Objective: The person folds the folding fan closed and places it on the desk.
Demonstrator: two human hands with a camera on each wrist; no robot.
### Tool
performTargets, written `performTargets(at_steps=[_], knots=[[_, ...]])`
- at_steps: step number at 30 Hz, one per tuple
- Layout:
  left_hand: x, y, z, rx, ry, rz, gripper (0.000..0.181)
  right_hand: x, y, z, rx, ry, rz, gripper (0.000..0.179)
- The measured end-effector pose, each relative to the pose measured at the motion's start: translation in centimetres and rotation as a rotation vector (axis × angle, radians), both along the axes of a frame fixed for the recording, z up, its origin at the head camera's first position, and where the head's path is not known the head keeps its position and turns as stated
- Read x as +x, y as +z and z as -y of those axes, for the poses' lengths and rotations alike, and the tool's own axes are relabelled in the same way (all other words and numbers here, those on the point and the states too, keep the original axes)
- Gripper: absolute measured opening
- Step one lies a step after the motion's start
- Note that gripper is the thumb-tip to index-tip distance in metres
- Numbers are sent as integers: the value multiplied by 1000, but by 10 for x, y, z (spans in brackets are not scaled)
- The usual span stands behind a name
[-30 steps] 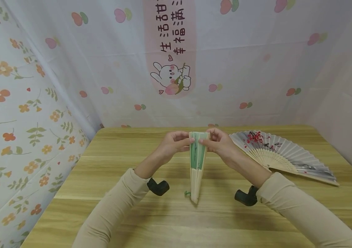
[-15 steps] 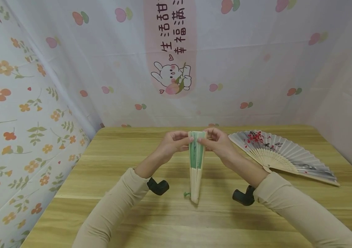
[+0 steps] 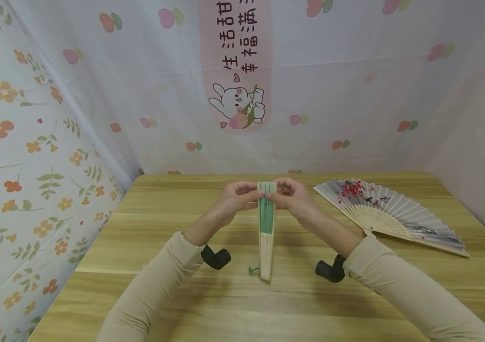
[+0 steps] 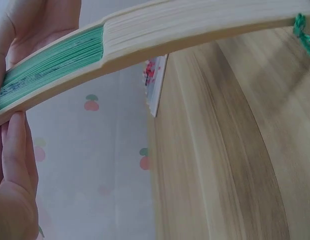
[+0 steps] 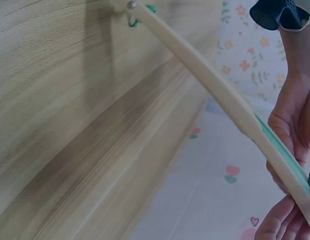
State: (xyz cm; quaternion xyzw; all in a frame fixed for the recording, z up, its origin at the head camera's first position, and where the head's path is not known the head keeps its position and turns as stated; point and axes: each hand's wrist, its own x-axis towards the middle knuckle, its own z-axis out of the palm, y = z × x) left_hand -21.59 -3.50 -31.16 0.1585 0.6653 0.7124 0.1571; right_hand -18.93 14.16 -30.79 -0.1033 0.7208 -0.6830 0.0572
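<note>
A green folding fan (image 3: 266,213) with pale wooden ribs stands nearly folded between both hands in the head view, its pivot end toward the person. My left hand (image 3: 239,199) grips its left outer rib near the top, thumb on the front. On the opposite side my right hand (image 3: 291,199) pinches the other edge, the two thumbs almost meeting. In the left wrist view the pleats of the fan (image 4: 55,62) lie packed tightly together. A green cord loop (image 3: 254,270) hangs at the pivot end, beside a metal rivet (image 5: 131,5) seen in the right wrist view.
A second folding fan (image 3: 389,213), grey-white with red blossoms, lies spread on the wooden table (image 3: 174,294) to the right. Behind the table hangs a printed curtain (image 3: 332,85); a floral cloth (image 3: 33,190) hangs at left. Black wrist mounts (image 3: 216,258) stick out below the sleeves.
The green fan has narrowed as its ribs are pressed together. My right hand has moved left toward the left hand, which stays almost in place.
</note>
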Motion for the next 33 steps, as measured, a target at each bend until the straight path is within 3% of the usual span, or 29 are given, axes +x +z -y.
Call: performTargets(at_steps=[9,16,21,33], knots=[[-2,-3,6,-27,5,-2,20,-4,-3,5,-4,6,22,31],[-4,-8,15,-43,18,29,21,-11,-10,11,-53,49,114,30],[-6,-14,21,-53,24,52,25,-16,-16,17,-78,49,180,31],[-16,-34,34,-80,72,82,21,-27,-33,30,-108,85,219,35]])
